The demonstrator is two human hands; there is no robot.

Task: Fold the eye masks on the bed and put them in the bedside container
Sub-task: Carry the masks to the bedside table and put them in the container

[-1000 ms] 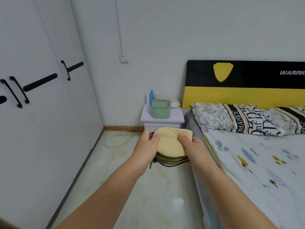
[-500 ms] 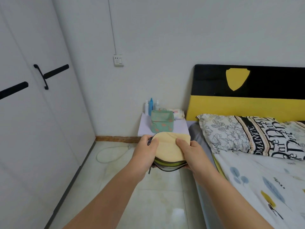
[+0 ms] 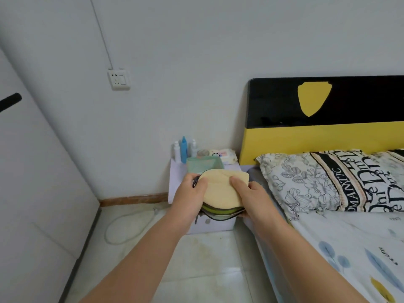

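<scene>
A stack of folded eye masks (image 3: 220, 194), pale yellow on top with green and dark ones underneath, is held between both hands in front of me. My left hand (image 3: 190, 197) grips its left side and my right hand (image 3: 253, 199) grips its right side, thumbs on top. Just behind the stack stands the teal fabric container (image 3: 204, 164) on a lilac bedside table (image 3: 177, 171). The stack hides the container's front. The bed (image 3: 349, 248) with a leaf-print sheet lies to the right.
Small bottles (image 3: 183, 147) and a wipes pack (image 3: 225, 155) stand behind the container. A patterned pillow (image 3: 328, 180) rests under the black and yellow headboard (image 3: 323, 119). A white cable (image 3: 122, 224) loops on the tiled floor; a white wardrobe (image 3: 32, 193) lines the left.
I have moved closer to the bedside table with the stack held in both hands; the container now sits right behind the masks. My grip has not changed.
</scene>
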